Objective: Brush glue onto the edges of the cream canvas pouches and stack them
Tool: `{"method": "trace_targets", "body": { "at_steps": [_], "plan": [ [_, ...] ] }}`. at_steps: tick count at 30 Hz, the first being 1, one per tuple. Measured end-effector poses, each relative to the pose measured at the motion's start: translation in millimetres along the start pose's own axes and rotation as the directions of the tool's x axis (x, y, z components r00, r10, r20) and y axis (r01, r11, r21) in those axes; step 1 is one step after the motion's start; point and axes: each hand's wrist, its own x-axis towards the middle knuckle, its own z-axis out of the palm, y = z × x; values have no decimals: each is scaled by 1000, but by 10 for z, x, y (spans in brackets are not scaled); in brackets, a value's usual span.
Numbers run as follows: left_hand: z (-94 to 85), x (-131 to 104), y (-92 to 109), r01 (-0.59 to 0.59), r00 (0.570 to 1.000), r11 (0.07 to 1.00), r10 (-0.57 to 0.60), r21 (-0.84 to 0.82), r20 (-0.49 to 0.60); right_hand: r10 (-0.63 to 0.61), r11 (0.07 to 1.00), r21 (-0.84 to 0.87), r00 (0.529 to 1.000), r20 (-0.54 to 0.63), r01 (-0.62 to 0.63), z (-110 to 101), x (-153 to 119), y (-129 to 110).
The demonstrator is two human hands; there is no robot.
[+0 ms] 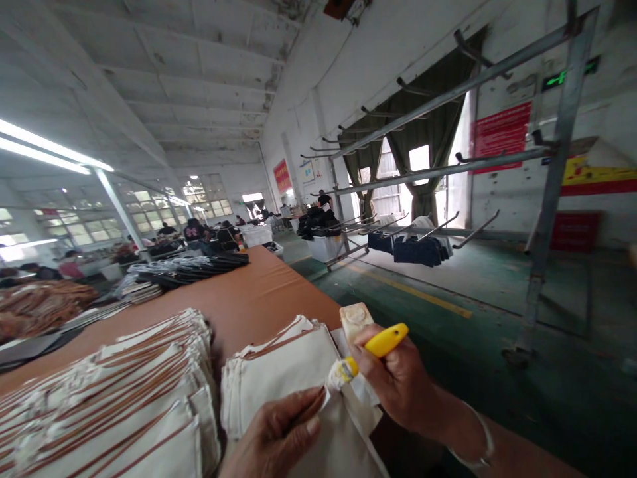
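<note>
My right hand [401, 382] is closed around the yellow handle of a brush [385, 340]. The brush's white-smeared head points down-left and meets the edge of a piece held in my left hand [281, 431]. My left thumb and fingers pinch that brown strip with a pale edge; the rest of it is hidden by the hand. Beneath both hands lies a stack of off-white fabric pieces [293, 368] with brown edges. A worn, pale block-like object [355, 317] stands just behind my right fingers, partly covered by them.
Many brown-trimmed off-white pieces [124, 392] lie fanned out at left on the brown tabletop [269, 285]. Dark pieces [199, 265] are piled farther back. A metal rack [552, 172] with prongs stands right, beyond the table edge. Several people work in the background.
</note>
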Motion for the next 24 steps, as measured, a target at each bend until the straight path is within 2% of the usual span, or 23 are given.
{"method": "trace_targets", "body": {
  "at_steps": [4, 6, 8, 10, 12, 13, 15, 17, 21, 22, 24],
  "plan": [
    [-11, -42, -39, -25, 998, 968, 37, 248, -41, 4, 1000, -29, 992, -124, -8, -75, 11, 47],
    [-24, -72, -110, -76, 985, 874, 140, 481, -99, 55, 998, 4, 982, -183, -55, -164, 4, 69],
    [-33, -104, -183, -153, 941, 654, 326, 741, -94, 134, 990, 70, 968, -214, -121, -246, -4, 99],
    [-29, -133, -228, -227, 853, 326, 522, 917, 26, 222, 966, 178, 951, -214, -186, -294, 1, 131],
    [-10, -149, -231, -278, 742, 18, 639, 961, 202, 293, 925, 299, 941, -170, -234, -296, 25, 150],
    [4, -150, -217, -289, 692, -97, 666, 952, 278, 317, 902, 347, 939, -134, -255, -280, 42, 150],
    [38, -140, -174, -295, 628, -230, 685, 927, 370, 340, 870, 399, 939, -57, -290, -228, 73, 136],
    [68, -121, -132, -288, 619, -253, 687, 924, 381, 352, 845, 414, 935, 45, -338, -173, 87, 111],
    [77, -114, -124, -293, 659, -153, 683, 944, 315, 364, 756, 457, 881, 302, -469, -167, 56, 109],
    [70, -122, -138, -296, 669, -125, 680, 947, 299, 366, 731, 472, 867, 337, -492, -191, 50, 123],
    [53, -143, -167, -296, 690, -85, 670, 951, 274, 387, 697, 507, 862, 328, -507, -250, 59, 158]
  ]
}}
